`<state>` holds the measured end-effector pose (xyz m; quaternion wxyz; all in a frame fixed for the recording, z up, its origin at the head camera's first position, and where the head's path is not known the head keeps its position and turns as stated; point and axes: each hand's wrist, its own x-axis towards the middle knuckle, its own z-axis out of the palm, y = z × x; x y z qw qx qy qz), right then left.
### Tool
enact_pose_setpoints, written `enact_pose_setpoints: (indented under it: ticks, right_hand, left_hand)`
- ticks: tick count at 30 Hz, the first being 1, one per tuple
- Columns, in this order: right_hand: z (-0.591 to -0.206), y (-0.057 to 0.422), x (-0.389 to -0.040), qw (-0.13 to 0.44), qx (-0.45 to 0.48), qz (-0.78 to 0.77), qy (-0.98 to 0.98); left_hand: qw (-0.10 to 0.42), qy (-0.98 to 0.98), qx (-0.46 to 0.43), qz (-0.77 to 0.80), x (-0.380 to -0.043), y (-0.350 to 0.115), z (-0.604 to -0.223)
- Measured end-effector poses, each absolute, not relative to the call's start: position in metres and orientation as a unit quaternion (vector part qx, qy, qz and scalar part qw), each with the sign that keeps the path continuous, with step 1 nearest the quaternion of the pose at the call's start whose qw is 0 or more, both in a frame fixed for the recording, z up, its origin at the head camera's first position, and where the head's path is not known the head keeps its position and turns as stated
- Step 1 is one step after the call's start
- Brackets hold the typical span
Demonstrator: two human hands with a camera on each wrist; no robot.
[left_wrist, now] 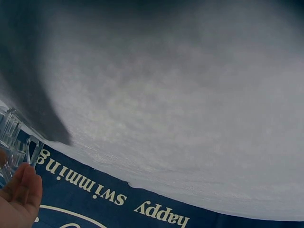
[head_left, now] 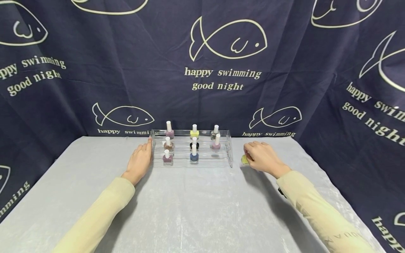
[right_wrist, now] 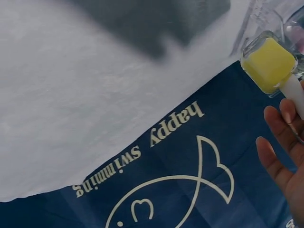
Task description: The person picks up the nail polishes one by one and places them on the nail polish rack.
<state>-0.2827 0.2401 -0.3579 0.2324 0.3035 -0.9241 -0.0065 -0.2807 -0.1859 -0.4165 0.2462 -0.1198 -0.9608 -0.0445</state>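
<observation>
A clear tiered nail polish rack [head_left: 209, 162] stands near the back of the table, bearing several small bottles with white caps. My left hand [head_left: 140, 160] rests against its left end, fingers fairly straight; the left wrist view shows the fingers [left_wrist: 29, 187] beside the clear plastic. To the right of the rack, my right hand [head_left: 261, 156] pinches a yellow nail polish bottle [right_wrist: 270, 64] by its white cap [right_wrist: 293, 92]. The bottle is tilted, glass end pointing away from the fingers. In the head view the hand mostly hides it.
On the rack, a blue bottle [head_left: 194, 156] and a mauve bottle [head_left: 168, 159] occupy the front tier. Another yellow bottle [head_left: 194, 133] sits on the back tier. A pale cloth [head_left: 190, 211] covers the table, and a dark blue fish-print curtain [head_left: 171, 91] hangs behind and at the sides.
</observation>
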Motion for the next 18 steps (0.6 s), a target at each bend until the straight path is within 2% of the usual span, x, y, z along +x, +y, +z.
enact_pose_setpoints:
  ticks: [10, 18]
  right_hand:
    - [-0.349, 0.219, -0.287, 0.233, 0.321, -0.010, -0.918]
    - [-0.345, 0.204, -0.289, 0.244, 0.338, -0.015, -0.909]
  left_hand:
    - [0.231, -0.965, -0.117, -0.048, -0.281, -0.187, -0.415]
    - [0.246, -0.961, -0.120, -0.044, -0.282, -0.187, -0.417]
